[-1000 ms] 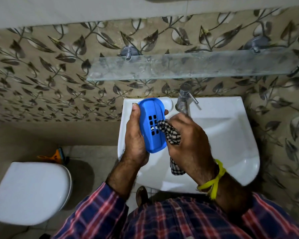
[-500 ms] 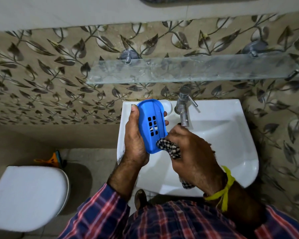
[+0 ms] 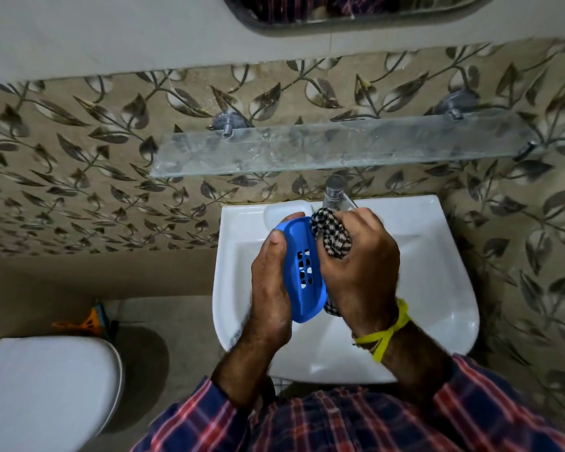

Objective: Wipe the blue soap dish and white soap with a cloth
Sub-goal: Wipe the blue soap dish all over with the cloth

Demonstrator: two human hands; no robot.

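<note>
Over the white sink (image 3: 437, 288), the left hand (image 3: 269, 288) grips the blue soap dish (image 3: 302, 272) on edge while the right hand (image 3: 361, 265), clenched around the checked cloth (image 3: 331, 234), presses its far rim, hiding the tap (image 3: 335, 190) base.

- Dim, flat indoor light overall; the white basin (image 3: 437, 288) is the brightest surface, with soft sheen on its rim
- A dark shadow pools on the floor (image 3: 144, 363) beside the toilet lid (image 3: 46, 393); the bottom corners fall off into gloom
- Wide-angle bend curves the glass shelf (image 3: 340, 148) and wall lines; edges look stretched and soft, centre reasonably sharp
</note>
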